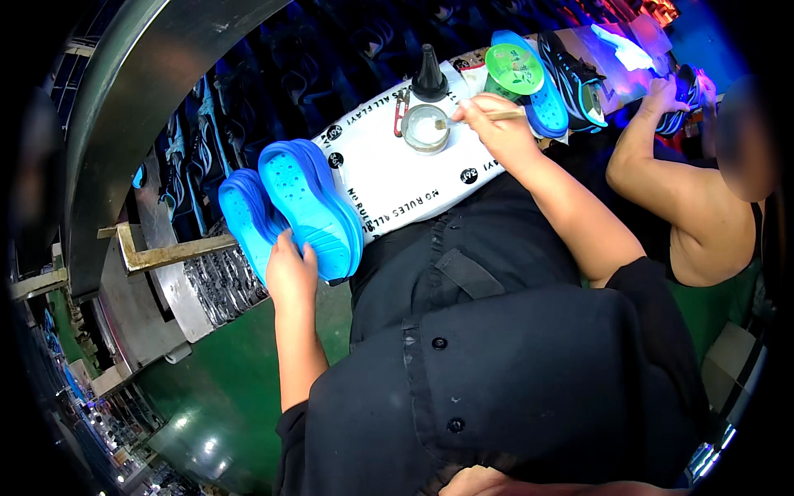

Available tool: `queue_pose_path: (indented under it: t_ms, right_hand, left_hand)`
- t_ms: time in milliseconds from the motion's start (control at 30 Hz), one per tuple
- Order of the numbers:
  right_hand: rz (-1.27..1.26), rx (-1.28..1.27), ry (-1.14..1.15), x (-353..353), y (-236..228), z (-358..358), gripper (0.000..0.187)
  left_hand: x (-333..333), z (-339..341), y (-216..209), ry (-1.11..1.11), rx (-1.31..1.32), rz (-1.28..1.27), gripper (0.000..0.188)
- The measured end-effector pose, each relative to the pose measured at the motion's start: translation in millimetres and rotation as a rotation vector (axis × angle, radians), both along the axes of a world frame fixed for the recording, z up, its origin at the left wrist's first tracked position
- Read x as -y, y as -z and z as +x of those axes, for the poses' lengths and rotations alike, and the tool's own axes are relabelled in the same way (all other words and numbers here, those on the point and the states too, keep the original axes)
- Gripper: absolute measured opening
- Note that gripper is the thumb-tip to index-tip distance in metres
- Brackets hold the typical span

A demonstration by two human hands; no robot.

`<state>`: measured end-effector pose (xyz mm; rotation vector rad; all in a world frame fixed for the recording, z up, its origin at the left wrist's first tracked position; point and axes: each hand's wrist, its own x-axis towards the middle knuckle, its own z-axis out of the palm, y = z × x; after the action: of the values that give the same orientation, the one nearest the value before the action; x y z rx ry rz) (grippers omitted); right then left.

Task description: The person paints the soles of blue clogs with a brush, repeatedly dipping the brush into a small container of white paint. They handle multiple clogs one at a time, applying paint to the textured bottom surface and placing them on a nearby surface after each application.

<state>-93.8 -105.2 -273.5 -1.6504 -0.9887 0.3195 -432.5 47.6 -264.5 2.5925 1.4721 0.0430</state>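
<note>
My left hand [291, 269] is at the lower end of the bright blue shoe soles, its fingers closed at the edge of the left sole [248, 217]. Beside that one lies a thicker pile of blue soles [302, 186], dotted with small holes. My right hand [496, 131] grips a brush [506, 115] by its light handle. The bristles are at the rim of a small round cup [424, 130] holding a whitish, clear-looking liquid. The cup stands on a white printed sheet [397, 194]. Part of my left fingers is hidden against the soles.
Behind the cup stand a black cone-tipped bottle [429, 76] and small red-handled snips [400, 113]. At the right are a green-lidded tub [514, 70], another blue sole [548, 107] and a black shoe [572, 81]. A co-worker's hands [674, 95] hold a shoe. Dark shoes [194, 157] line the far side.
</note>
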Motion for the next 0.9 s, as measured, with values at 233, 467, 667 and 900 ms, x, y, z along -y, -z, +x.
queue_pose_path:
  t_ms: [233,467,667,900]
  right_hand:
    - [-0.112,0.177,-0.062,-34.2,36.0,9.5,0.026]
    - [-0.033,0.106,-0.030,-31.0,36.4,13.0,0.026]
    - [-0.024,0.042,0.007,-21.0,24.4,9.6,0.030]
    - [-0.035,-0.165,0.102,-9.9,16.2,4.4,0.031]
  left_hand:
    - [-8.3,15.5,0.6,-0.061,-0.175,-0.039,0.023]
    - [-8.5,-20.1,31.8,-0.328,0.816,-0.662,0.035]
    - [6.0,-15.2,-3.6,-0.558,1.363,-1.457,0.060]
    - [36.1,28.4,-28.0,-0.242,1.272,-1.297,0.060]
